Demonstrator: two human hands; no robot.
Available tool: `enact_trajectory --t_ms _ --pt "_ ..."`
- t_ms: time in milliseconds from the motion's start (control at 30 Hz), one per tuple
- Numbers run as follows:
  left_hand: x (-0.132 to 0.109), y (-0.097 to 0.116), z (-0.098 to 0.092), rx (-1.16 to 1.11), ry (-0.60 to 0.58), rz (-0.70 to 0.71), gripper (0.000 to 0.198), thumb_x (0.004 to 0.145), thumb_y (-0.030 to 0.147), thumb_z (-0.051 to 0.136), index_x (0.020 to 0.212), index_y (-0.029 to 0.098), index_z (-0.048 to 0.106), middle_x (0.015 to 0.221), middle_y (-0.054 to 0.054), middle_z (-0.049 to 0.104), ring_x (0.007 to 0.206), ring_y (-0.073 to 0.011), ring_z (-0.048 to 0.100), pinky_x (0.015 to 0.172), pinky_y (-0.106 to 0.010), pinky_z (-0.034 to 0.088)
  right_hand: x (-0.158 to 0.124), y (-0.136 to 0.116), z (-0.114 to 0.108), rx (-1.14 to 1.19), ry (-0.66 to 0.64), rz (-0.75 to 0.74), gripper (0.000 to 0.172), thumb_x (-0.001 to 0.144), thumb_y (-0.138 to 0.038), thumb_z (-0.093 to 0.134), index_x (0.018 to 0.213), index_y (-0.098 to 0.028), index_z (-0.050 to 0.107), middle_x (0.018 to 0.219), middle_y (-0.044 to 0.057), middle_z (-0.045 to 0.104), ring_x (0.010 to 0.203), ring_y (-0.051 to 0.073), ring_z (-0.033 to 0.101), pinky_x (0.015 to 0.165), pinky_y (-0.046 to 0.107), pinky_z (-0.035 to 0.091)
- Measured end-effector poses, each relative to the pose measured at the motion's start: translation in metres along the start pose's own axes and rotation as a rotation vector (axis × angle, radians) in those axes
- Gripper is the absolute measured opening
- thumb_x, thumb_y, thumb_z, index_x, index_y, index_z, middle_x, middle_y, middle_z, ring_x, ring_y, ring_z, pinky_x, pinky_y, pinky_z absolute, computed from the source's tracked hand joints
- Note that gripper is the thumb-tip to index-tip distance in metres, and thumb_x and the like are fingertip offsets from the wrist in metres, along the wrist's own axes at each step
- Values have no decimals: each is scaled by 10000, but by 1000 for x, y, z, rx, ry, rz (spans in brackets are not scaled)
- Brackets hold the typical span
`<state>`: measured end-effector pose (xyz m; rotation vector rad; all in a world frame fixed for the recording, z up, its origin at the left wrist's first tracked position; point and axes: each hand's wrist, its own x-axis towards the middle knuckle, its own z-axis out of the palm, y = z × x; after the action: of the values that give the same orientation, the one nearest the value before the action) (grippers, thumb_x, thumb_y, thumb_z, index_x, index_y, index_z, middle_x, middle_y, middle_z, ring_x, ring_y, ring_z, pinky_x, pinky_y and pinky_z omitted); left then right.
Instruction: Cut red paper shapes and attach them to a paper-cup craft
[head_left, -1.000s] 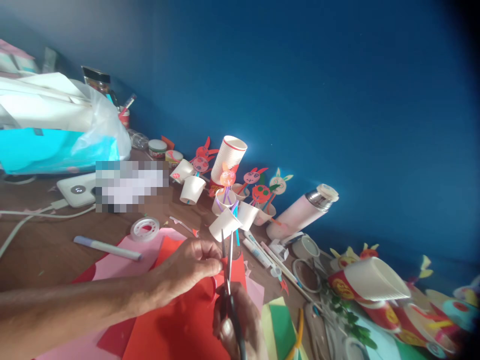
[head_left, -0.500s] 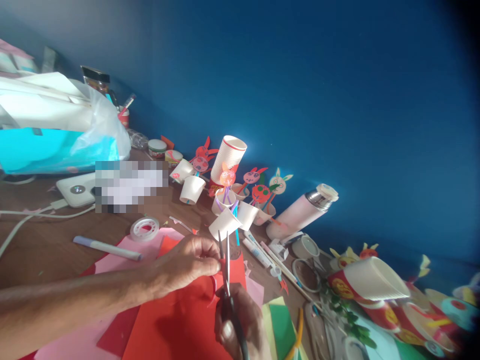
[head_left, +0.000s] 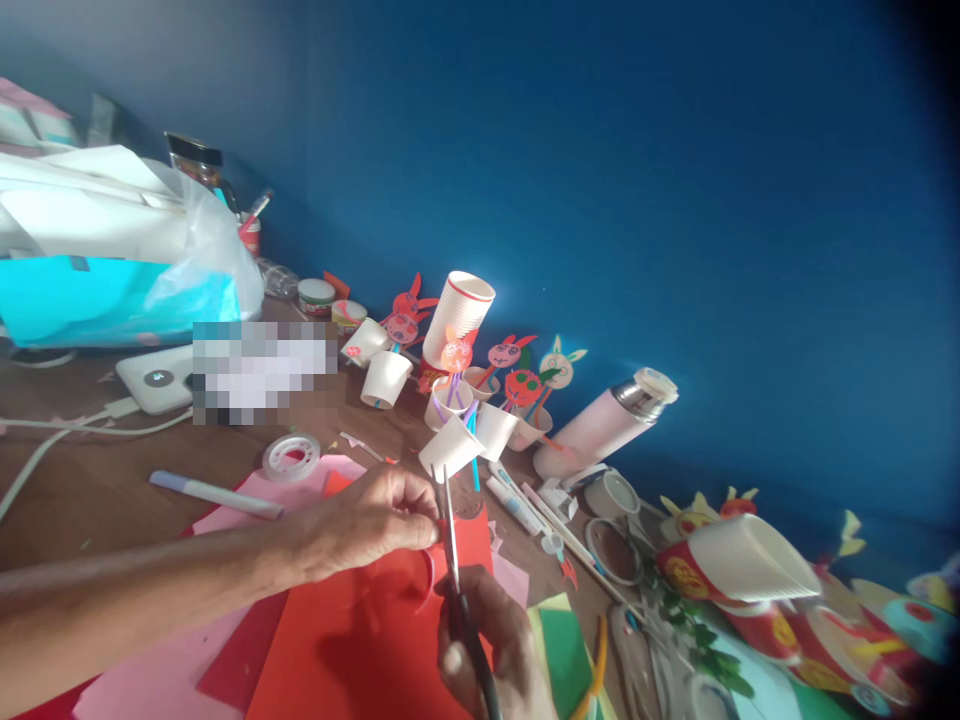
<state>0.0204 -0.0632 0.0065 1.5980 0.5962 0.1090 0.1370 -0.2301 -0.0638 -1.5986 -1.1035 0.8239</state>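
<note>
My left hand (head_left: 371,522) pinches the edge of a red paper sheet (head_left: 360,640) that lies over pink paper (head_left: 150,685) on the brown table (head_left: 90,490). My right hand (head_left: 495,650) grips the black handles of a pair of scissors (head_left: 454,560). The blades point away from me, are closed together, and sit in the red sheet right beside my left fingertips. A curved cut strip of red paper curls just left of the blades.
Beyond my hands stand white paper cups (head_left: 386,378) with paper animal faces on straws, a cup stack (head_left: 457,315), a pink flask (head_left: 600,425), a tape roll (head_left: 291,455), a marker (head_left: 214,493), glue pens, a phone (head_left: 154,378), a plastic bag (head_left: 112,260) and green paper (head_left: 566,655).
The scissor blades have closed on the red paper and moved slightly forward. My left hand keeps its pinch and has barely shifted.
</note>
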Motion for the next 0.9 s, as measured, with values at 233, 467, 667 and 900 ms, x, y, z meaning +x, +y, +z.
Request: enact_trajectory --t_ms 233,467,667,900 --pt "7 -9 -1 -50 -37 48 120 642 273 548 620 155 547 595 24 516 630 -125 471 626 -249 347 5 -11 -10 -71 -72 -71 367 670 -420 595 976 -224 552 669 -13 545 607 146 512 585 244 427" --pt "-2 -2 1 -110 -43 40 123 662 267 558 693 154 595 740 -17 618 768 -162 551 728 -269 395 6 -41 -29 -245 -129 22 349 545 -120 596 864 -257 565 717 -30 574 679 158 536 669 252 402" --pt "-5 6 -3 -177 1 44 118 637 269 570 642 151 566 665 13 575 644 -117 492 634 -235 367 7 -33 -36 -112 -21 -130 332 660 -351 657 966 -260 566 677 -7 612 632 170 555 630 266 437" --pt "-13 -6 14 151 -237 20 116 630 243 563 672 161 632 646 2 593 615 -128 515 540 -222 372 17 -17 -21 51 115 -99 365 696 -493 612 928 -222 534 715 14 604 637 169 587 564 250 492"
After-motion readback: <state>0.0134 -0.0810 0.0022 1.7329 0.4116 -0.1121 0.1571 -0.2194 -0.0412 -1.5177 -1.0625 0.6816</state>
